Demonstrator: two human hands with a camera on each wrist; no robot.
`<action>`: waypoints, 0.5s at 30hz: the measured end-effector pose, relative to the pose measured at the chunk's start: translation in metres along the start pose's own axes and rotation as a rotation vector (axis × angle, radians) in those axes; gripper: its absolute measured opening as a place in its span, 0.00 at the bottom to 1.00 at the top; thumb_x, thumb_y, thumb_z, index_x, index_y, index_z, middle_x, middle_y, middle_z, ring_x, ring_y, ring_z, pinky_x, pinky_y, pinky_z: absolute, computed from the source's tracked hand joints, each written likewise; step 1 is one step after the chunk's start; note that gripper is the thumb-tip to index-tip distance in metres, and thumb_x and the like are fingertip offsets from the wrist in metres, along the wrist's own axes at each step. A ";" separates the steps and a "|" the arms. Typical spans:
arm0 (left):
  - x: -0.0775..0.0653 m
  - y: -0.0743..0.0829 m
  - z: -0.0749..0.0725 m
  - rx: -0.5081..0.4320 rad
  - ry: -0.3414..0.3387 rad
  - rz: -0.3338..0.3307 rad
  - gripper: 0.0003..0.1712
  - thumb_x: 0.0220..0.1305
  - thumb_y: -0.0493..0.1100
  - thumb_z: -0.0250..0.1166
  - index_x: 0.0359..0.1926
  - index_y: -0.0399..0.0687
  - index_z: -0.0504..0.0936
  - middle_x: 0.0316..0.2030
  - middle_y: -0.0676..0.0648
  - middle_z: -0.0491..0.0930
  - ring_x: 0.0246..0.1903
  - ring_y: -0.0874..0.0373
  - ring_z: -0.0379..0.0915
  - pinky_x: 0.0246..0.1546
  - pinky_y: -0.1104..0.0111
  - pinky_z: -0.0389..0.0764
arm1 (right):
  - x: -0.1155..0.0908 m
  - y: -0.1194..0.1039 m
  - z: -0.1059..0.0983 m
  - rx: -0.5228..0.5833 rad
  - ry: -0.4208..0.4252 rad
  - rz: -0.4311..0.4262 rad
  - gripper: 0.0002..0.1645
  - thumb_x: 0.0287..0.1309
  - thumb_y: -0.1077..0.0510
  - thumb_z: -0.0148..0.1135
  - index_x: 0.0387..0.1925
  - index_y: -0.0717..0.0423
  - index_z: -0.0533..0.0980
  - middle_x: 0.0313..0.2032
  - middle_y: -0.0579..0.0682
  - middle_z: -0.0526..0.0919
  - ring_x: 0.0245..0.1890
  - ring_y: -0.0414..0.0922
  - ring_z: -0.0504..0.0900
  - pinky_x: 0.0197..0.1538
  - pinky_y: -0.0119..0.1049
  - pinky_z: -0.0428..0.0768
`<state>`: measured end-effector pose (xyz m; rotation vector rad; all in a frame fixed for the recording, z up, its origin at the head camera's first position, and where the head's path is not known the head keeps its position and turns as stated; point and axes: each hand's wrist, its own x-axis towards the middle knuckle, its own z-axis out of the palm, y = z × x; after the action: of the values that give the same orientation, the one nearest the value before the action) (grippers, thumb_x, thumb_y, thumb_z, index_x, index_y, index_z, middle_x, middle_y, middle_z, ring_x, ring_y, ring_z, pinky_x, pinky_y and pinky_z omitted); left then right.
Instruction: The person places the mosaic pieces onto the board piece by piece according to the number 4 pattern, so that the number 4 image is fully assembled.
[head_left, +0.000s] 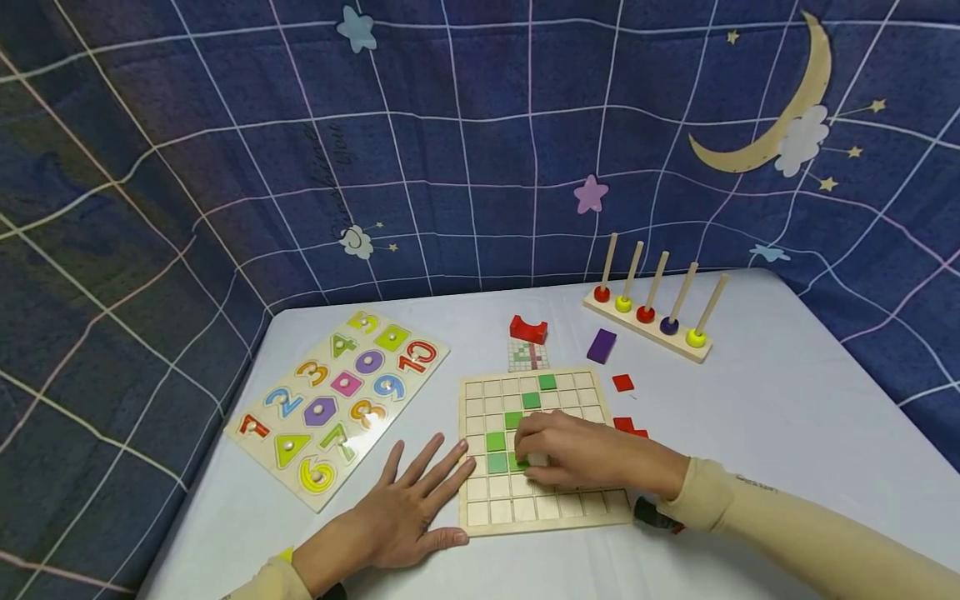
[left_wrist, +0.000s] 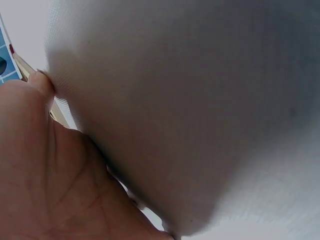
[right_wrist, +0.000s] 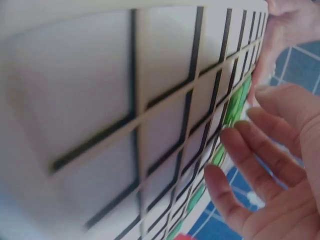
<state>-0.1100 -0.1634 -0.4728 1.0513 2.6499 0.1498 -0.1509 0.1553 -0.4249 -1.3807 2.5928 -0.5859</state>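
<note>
A wooden grid board (head_left: 547, 510) lies on the white table, with several green square tiles (head_left: 495, 442) set in its cells in a stepped line. My right hand (head_left: 573, 450) reaches over the board from the right, fingertips at a green tile (right_wrist: 235, 107) near the middle. In the right wrist view its fingers are loosely bent and apart, not wrapped round anything. My left hand (head_left: 408, 515) is spread on the table at the board's left side, fingertips and thumb at the frame. The left wrist view shows mostly the palm (left_wrist: 65, 185) and shaded cloth.
A number-and-shape puzzle board (head_left: 345, 408) lies at the left. Behind the grid board, a red block (head_left: 528, 330) stands at a pattern card (head_left: 528, 355); a purple block (head_left: 602, 346) is nearby. Red tiles (head_left: 623, 382) lie to the right, below a peg stand (head_left: 648, 318) with coloured rings.
</note>
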 end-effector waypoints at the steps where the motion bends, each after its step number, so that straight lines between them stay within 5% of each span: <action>1: 0.000 0.000 0.000 0.002 0.005 0.003 0.51 0.74 0.82 0.40 0.88 0.74 0.37 0.88 0.60 0.33 0.88 0.47 0.28 0.79 0.28 0.38 | -0.003 0.002 -0.002 0.014 0.002 -0.006 0.06 0.71 0.57 0.68 0.44 0.52 0.88 0.46 0.43 0.86 0.48 0.36 0.81 0.59 0.36 0.83; 15: 0.002 -0.003 0.006 -0.007 0.021 0.009 0.51 0.73 0.82 0.40 0.88 0.74 0.38 0.88 0.61 0.33 0.88 0.47 0.28 0.79 0.28 0.38 | -0.045 0.024 -0.019 0.010 0.114 0.041 0.07 0.69 0.62 0.70 0.46 0.53 0.88 0.49 0.44 0.87 0.52 0.41 0.83 0.58 0.40 0.86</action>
<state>-0.1112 -0.1643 -0.4791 1.0657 2.6621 0.1723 -0.1496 0.2092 -0.4194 -1.3249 2.6949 -0.6903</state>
